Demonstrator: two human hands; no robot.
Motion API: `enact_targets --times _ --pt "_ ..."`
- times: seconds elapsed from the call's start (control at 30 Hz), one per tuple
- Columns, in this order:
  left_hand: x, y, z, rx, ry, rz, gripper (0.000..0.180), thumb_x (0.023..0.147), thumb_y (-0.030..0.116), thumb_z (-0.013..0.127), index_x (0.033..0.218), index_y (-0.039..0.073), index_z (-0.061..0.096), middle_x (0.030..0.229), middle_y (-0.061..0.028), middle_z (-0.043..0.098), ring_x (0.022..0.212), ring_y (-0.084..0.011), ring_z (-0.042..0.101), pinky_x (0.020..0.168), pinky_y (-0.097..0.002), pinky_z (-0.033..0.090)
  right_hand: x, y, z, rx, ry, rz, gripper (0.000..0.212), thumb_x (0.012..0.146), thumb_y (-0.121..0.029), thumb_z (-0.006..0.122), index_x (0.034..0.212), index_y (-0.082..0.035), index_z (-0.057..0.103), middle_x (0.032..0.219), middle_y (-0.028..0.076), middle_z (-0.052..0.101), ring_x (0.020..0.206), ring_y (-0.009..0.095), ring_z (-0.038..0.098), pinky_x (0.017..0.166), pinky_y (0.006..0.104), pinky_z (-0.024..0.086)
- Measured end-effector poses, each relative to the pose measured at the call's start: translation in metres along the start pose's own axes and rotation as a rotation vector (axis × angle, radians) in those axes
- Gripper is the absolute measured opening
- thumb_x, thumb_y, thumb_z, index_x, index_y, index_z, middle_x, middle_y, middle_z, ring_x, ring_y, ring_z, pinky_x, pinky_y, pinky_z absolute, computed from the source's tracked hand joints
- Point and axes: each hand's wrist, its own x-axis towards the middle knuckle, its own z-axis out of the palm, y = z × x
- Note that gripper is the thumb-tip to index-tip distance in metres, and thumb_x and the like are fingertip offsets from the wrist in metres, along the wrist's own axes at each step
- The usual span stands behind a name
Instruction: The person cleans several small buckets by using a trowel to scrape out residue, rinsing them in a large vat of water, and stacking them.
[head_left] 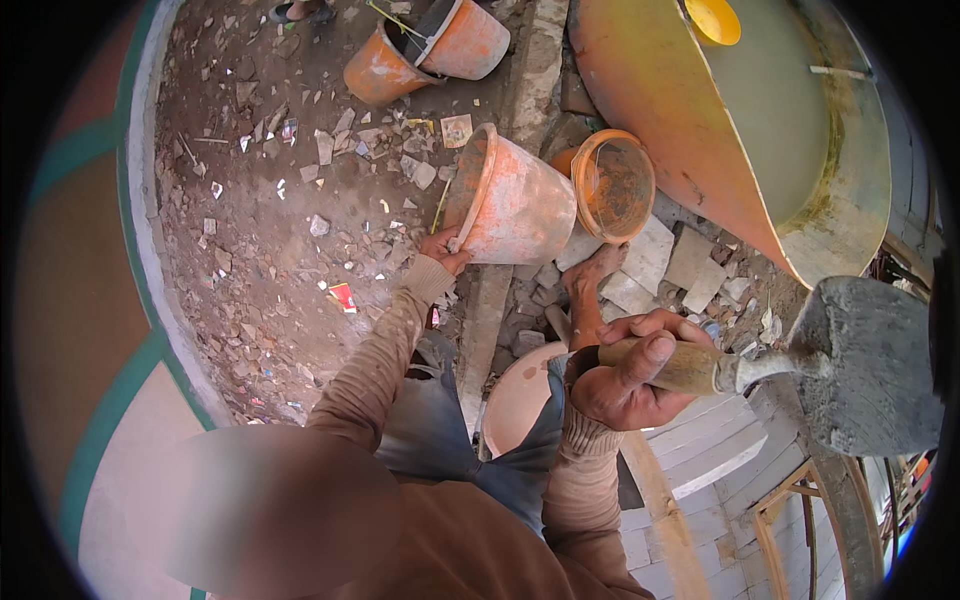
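My left hand [445, 250] is closed on the rim of a worn orange bucket [522, 205], smeared with grey and tipped on its side with its mouth facing left. In my right hand [650, 372] is a trowel [868, 365], its wooden handle wrapped by the fingers. The broad grey blade points right and is held above the ground. Just right of the tilted bucket stands a smaller orange pail [614, 188] with a dirty inside. What lies inside the tilted bucket is hidden from this angle.
Two more orange buckets [470, 40] lie at the top. A big curved tub of cloudy water [770, 130] fills the upper right, with a yellow bowl [713, 20] in it. Rubble [320, 225] and broken tiles [640, 262] cover the ground. A pale basin [515, 405] sits by my legs.
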Motion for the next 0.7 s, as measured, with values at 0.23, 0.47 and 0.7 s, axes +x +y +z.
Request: enact_targets --times 0.23,0.47,0.7 --pt "0.01 -0.002 0.011 0.772 -0.031 -0.119 0.042 0.089 0.027 0.066 0.123 0.003 0.062 0.11 -0.0227 0.067 0.102 -0.0377 0.064 0.09 -0.0433 0.05 -0.048 0.103 -0.022 -1.104 -0.679 0.233 0.038 0.093 -0.025 0.065 0.113 0.003 0.05 0.082 0.024 0.065 0.074 0.04 0.066 0.064 0.0449 0.051" --pt "0.014 -0.021 0.045 0.691 -0.125 -0.242 0.04 0.088 0.034 0.067 0.107 -0.001 0.064 0.103 -0.0257 0.067 0.099 -0.0423 0.065 0.085 -0.0489 0.051 -0.027 0.129 -0.027 -1.155 -0.702 0.078 0.037 0.096 -0.028 0.061 0.112 0.003 0.05 0.08 0.02 0.067 0.077 0.028 0.069 0.064 0.0426 0.053" --pt "0.006 -0.009 0.051 0.818 -0.117 -0.101 0.03 0.087 0.027 0.064 0.106 0.003 0.064 0.103 -0.0247 0.066 0.099 -0.0428 0.064 0.086 -0.0496 0.051 -0.025 0.108 -0.025 -0.545 -0.228 0.108 0.041 0.1 -0.038 0.057 0.093 0.002 0.051 0.065 0.006 0.054 0.057 0.017 0.053 0.053 0.0316 0.043"
